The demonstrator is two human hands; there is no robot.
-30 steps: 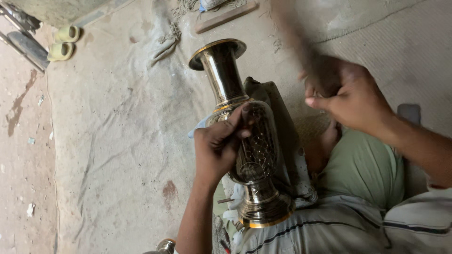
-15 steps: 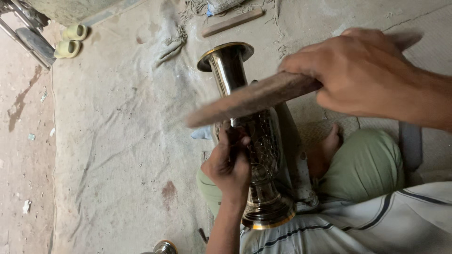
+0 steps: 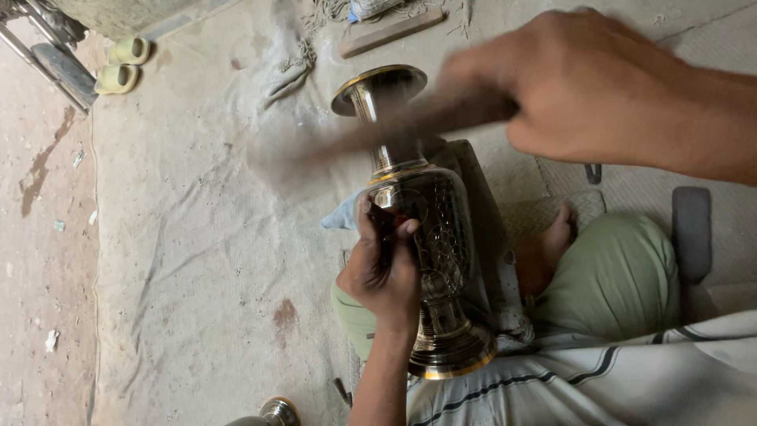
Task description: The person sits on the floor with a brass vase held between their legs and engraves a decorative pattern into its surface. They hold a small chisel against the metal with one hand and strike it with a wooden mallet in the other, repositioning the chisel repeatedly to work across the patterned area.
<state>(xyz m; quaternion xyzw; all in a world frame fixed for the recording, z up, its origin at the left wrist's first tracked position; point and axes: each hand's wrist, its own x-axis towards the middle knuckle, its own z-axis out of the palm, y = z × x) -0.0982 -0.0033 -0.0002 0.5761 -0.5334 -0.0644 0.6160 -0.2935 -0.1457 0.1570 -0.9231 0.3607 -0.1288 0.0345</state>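
Down at the center of the view, the left hand is curled tight around a thin dark tool, pressing its tip against the patterned belly of a big metal vase. Fingers are fully closed on that tool and resting right on the vase's side.

The vase lies tilted across the person's lap, flared mouth pointing to about 11 o'clock and the wide gold-rimmed foot down at 5 o'clock, just beside the striped shirt. It sits on a dark cloth draped under it.

Up at 1 o'clock from the left hand, the right hand is closed in a fist around a wooden stick, which is super blurred and crosses over the vase's neck. Can't tell if it's touching the neck or just above it.

At 3 o'clock from the vase there's a bent knee in green trousers, with a bare foot tucked between it and the cloth.

Everything sits on a dusty grey floor sheet. Further out at 12 o'clock lies a flat wooden slat, and way off at 10 o'clock there are 2 pale yellow-green sandals near some metal bars. At 6 o'clock a small round metal piece peeks in at the bottom edge.
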